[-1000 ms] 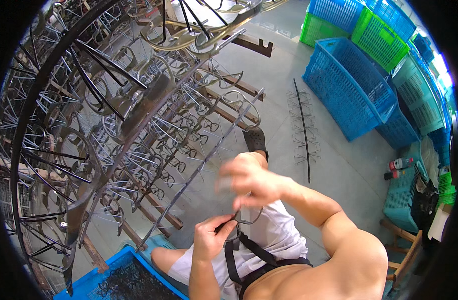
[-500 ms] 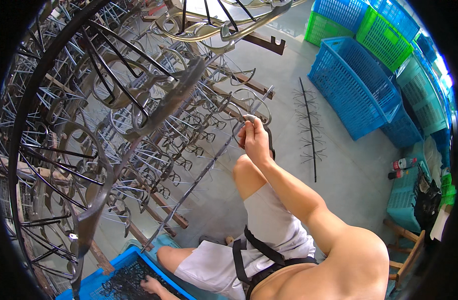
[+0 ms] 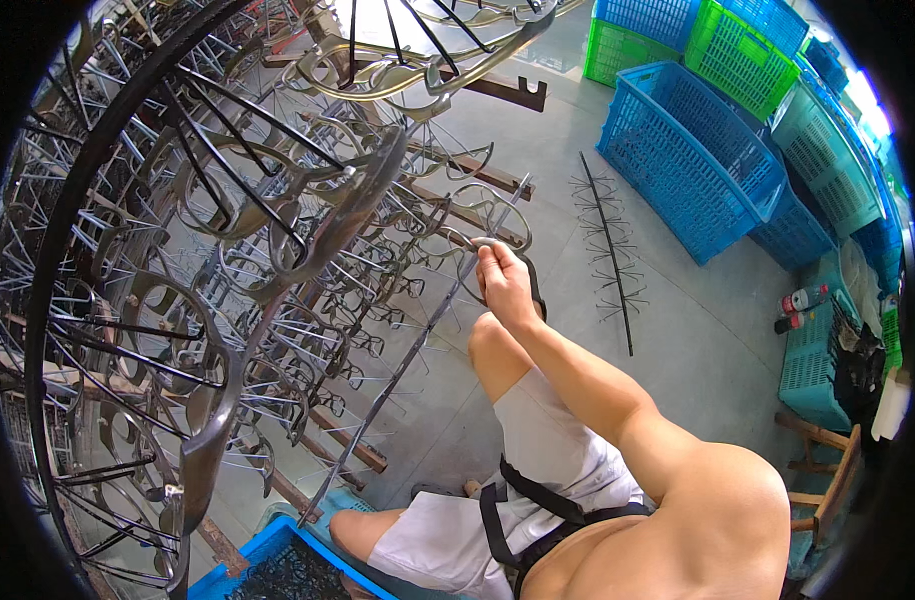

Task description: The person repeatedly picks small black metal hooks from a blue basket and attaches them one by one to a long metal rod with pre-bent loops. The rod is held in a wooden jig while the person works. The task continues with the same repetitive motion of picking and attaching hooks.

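My right hand [image 3: 504,280] is raised over my knee. Its fingers are pinched on the edge of a grey curved frame [image 3: 464,237], rounded like a spectacle frame. Right beside the fingers runs a long slanting rod [image 3: 403,368] with thin prongs. A second rounded frame [image 3: 525,222] sits close to the rod's upper end. At the lower left, a blue crate [image 3: 240,556] holds a heap of small black parts [image 3: 290,576]. My left hand does not show; at most a sliver of skin appears beside that crate.
Racks crowded with pronged rods and rounded frames [image 3: 218,290] fill the left, some very near. A bare pronged rod [image 3: 610,255] lies on the floor. Blue crates [image 3: 683,155], green crates [image 3: 743,60] and a wooden stool [image 3: 828,480] stand at the right.
My left hand, previously among the black parts in the blue crate, has left view. My right hand still pinches at the rod's upper part. The view has shifted slightly.
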{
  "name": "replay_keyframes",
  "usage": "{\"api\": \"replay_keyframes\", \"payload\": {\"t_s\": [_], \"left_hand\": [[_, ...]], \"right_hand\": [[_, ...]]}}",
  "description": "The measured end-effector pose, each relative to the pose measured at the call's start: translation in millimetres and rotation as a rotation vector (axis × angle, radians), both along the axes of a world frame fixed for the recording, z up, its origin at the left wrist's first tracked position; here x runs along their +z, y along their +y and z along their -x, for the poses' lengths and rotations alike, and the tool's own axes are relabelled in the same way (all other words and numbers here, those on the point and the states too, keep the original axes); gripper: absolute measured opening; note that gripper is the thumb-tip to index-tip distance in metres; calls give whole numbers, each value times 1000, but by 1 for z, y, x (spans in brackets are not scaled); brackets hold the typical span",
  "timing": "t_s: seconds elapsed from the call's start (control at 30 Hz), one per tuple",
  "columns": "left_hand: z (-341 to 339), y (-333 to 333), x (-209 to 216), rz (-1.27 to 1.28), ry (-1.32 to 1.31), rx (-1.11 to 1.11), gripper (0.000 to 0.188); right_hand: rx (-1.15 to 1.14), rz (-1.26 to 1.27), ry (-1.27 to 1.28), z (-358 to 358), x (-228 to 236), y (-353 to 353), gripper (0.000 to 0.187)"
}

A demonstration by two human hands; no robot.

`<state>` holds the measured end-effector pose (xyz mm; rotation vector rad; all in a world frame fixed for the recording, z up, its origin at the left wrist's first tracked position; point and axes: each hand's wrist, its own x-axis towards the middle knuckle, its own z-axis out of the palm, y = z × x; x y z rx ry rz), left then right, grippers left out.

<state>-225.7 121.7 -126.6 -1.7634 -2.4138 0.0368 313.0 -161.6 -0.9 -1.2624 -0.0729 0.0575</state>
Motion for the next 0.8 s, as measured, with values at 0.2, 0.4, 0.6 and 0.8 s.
{"api": "replay_keyframes", "payload": {"t_s": [0.2, 0.4, 0.6, 0.8], "left_hand": [[7, 18, 17, -5, -90, -41, 43], [8, 22, 25, -7, -163, -81, 42], [16, 24, 37, -39, -201, -81, 42], [18, 10, 35, -54, -173, -55, 41]], "right_hand": [[-68, -253, 144, 2, 3, 10, 18], [4, -295, 199, -3, 6, 3, 19], [65, -271, 184, 0, 7, 4, 20], [100, -59, 82, 10, 16, 14, 22]]}}
